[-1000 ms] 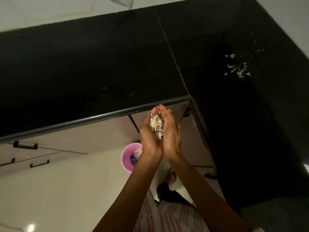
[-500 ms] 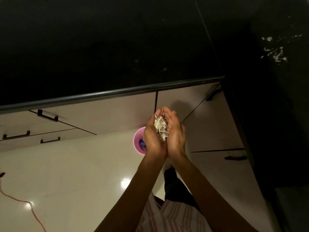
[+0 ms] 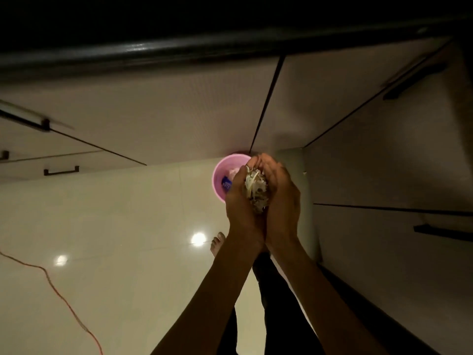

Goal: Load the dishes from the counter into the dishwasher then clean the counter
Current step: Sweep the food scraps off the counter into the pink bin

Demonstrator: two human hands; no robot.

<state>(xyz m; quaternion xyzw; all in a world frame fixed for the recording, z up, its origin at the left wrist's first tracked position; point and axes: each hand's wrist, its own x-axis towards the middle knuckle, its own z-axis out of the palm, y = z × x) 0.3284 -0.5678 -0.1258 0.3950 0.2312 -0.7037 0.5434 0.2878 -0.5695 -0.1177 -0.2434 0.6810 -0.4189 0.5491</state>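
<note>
My left hand (image 3: 242, 206) and my right hand (image 3: 281, 201) are pressed together as a cup, shut around a pile of pale food scraps (image 3: 256, 192). The cupped hands hover over the near right side of a pink bin (image 3: 222, 172) that stands on the floor against the cabinets. Some trash, including a blue wrapper, lies inside the bin. The black counter edge (image 3: 179, 51) runs across the top of the view.
Beige cabinet doors with dark handles (image 3: 61, 170) line the back and the right side (image 3: 442, 231). An orange cord (image 3: 64, 301) trails over the glossy tiled floor at lower left. My bare foot (image 3: 217, 243) is just below the hands.
The view has tilted down from the counter to the floor. My cupped hands with the scraps have moved away from the counter edge and lowered over the pink bin.
</note>
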